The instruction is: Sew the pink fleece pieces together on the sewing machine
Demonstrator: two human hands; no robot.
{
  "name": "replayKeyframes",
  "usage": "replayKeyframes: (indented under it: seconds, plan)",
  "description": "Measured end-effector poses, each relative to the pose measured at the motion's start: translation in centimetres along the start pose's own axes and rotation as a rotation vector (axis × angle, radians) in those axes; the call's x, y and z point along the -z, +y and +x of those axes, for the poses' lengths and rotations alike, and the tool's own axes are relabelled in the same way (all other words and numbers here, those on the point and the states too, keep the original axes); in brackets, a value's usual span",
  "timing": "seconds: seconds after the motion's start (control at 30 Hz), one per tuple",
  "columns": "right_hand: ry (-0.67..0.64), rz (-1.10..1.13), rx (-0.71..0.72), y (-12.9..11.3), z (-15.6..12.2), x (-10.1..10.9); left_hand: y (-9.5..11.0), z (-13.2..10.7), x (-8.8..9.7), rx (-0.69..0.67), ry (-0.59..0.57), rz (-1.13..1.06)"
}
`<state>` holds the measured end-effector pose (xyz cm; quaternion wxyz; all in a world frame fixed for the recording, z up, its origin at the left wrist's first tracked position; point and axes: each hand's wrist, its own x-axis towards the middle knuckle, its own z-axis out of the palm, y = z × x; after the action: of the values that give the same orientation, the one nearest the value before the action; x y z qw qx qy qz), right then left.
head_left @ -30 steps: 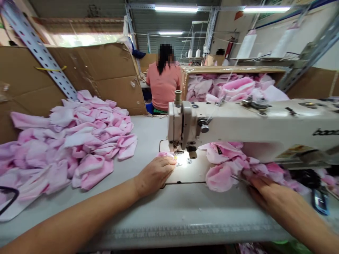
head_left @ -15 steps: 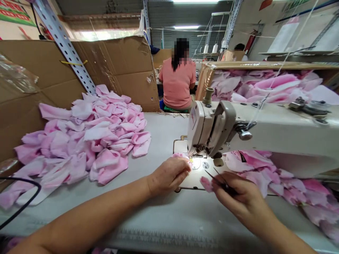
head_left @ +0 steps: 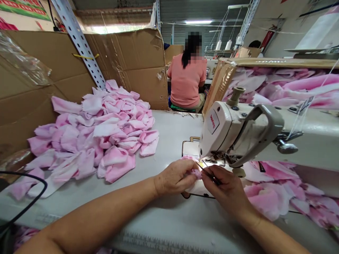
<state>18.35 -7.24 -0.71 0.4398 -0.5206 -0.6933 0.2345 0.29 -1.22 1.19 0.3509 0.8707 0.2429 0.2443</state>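
My left hand (head_left: pixel 177 176) is closed on a small piece of pink fabric (head_left: pixel 196 173) beside the needle area of the sewing machine (head_left: pixel 217 130). My right hand (head_left: pixel 225 183) is wrapped round dark, pointed thread snips (head_left: pixel 210 174), their tips touching or very close to the fabric at my left fingertips. The fingers of both hands nearly meet. Under the machine arm, to the right, lie more sewn pink pieces (head_left: pixel 270 194). The machine's lamp lights the spot between my hands, and the needle itself is hidden.
A heap of pink fabric pieces (head_left: pixel 106 134) lies on the table's left, against cardboard (head_left: pixel 127 67). Behind the machine stands a cardboard box (head_left: pixel 219 84) with more pink fabric. A person (head_left: pixel 186 77) in a salmon shirt sits ahead, back turned. A black cable (head_left: pixel 39 197) loops at left.
My right hand has moved left, bringing the snips to the fabric at my left hand. The snips' tips were apart and away from it before. The view has shifted slightly left.
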Motion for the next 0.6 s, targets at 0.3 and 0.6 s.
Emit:
replayKeyframes:
  seconds: [0.3,0.6]
  plan:
    - [-0.126,-0.33,0.184,-0.8,-0.7,3.4,0.0,0.0,-0.2,0.031,0.048,0.04]
    - [-0.103,-0.717,0.445,0.8,-1.4,5.0,-0.3,-0.2,-0.6,0.029,0.075,0.046]
